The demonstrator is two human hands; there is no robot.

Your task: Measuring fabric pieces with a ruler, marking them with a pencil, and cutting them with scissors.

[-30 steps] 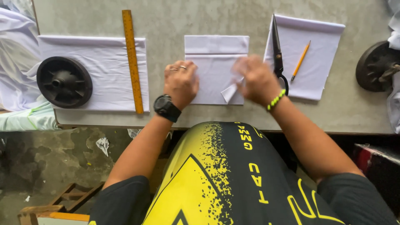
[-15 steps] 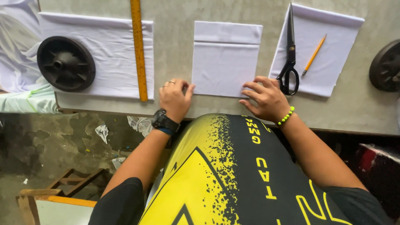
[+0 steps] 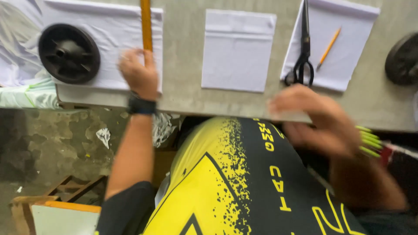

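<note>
My left hand point(image 3: 138, 74), a black watch on its wrist, lies on the near end of the yellow wooden ruler point(image 3: 146, 24) and on the white cloth point(image 3: 113, 39) under it. Whether the fingers grip the ruler I cannot tell. My right hand point(image 3: 311, 115) is blurred at the table's front edge, fingers spread, holding nothing, just below the black scissors point(image 3: 302, 52). A small folded white cloth piece point(image 3: 237, 50) lies flat on the grey table point(image 3: 183, 65) between my hands.
A black round weight point(image 3: 69, 53) sits on the left cloth. An orange pencil point(image 3: 328, 47) and the scissors rest on another white cloth piece point(image 3: 344, 43) at the right. A second dark round weight point(image 3: 402, 58) is at the far right edge. Below the table are a stained floor and a wooden stool point(image 3: 56, 204).
My left hand has left the folded cloth and gone left onto the ruler's end. My right hand has drawn back toward the table edge. The folded piece now lies free.
</note>
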